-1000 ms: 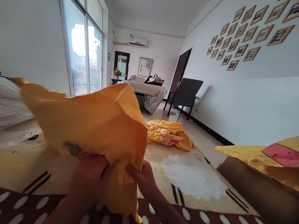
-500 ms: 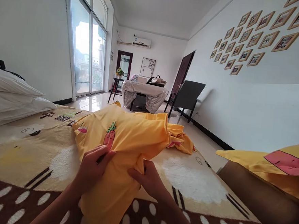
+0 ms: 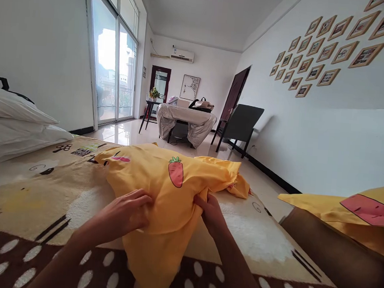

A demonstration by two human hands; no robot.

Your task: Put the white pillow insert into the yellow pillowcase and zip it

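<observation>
A soft yellow cloth (image 3: 144, 167) printed with a red carrot lies loosely spread in front of me, its lower end hanging toward me over a polka-dot blanket border. I cannot tell whether it is a garment or a pillowcase. My left hand (image 3: 136, 210) bends its fingers closed on the cloth's left-middle part. At the right side of the cloth, my right hand (image 3: 210, 209) pinches a gathered fold between thumb and fingers. Past the right hand lies a crumpled yellow bunch (image 3: 241, 187), partly hidden behind the cloth.
Under the cloth spreads a beige patterned blanket (image 3: 88, 215). White pillows (image 3: 12, 122) are stacked at the left. On the right, another yellow carrot-print piece (image 3: 367, 213) covers a brown shape. Farther back stand a covered table (image 3: 187, 113) and a dark chair (image 3: 244, 123).
Both hands have moved right, with the right also a little away from me. The cloth has shifted right and lies flatter, and its carrot print shows whole.
</observation>
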